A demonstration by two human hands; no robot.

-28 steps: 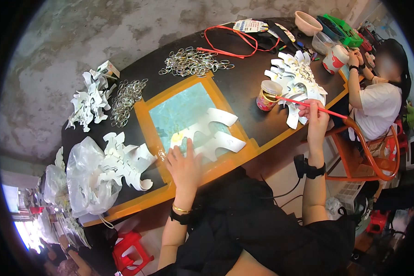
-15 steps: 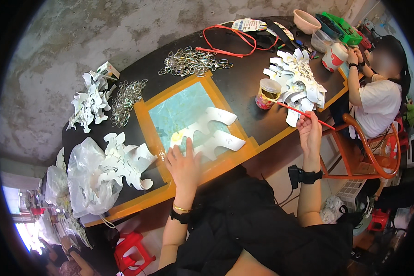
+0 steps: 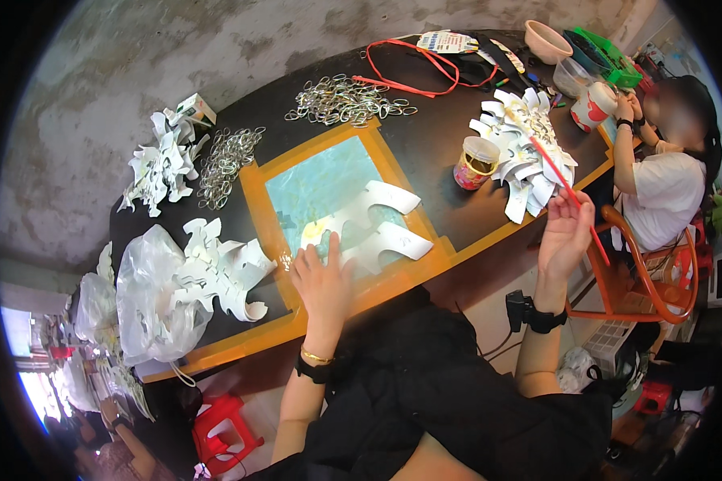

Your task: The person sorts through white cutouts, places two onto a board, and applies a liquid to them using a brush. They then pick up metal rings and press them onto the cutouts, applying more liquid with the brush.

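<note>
My left hand (image 3: 322, 282) lies with fingers spread at the near edge of a pale blue-green sheet (image 3: 317, 172) framed in orange tape. Its fingertips touch a white, curved cut piece (image 3: 401, 239) with two wide arms, smeared with yellow near them. Raised past the table's front edge, my right hand (image 3: 565, 236) pinches a thin red-handled brush (image 3: 561, 178). The brush's pale tip points up and left, over a pile of white curved pieces (image 3: 529, 156). Left of that pile stands a small jar (image 3: 472, 170) with dark yellowish contents.
Two heaps of metal rings (image 3: 345, 100) (image 3: 226, 164) lie beyond the sheet. A clear plastic bag (image 3: 156, 305) and more white pieces (image 3: 225, 276) sit at left. A red strap (image 3: 401, 85), bowls and a green basket (image 3: 606, 56) are far right, near a seated person (image 3: 658, 184).
My right hand has swung the brush away from the jar, up and over the white pile. My left hand stays on the sheet. The view has shifted slightly.
</note>
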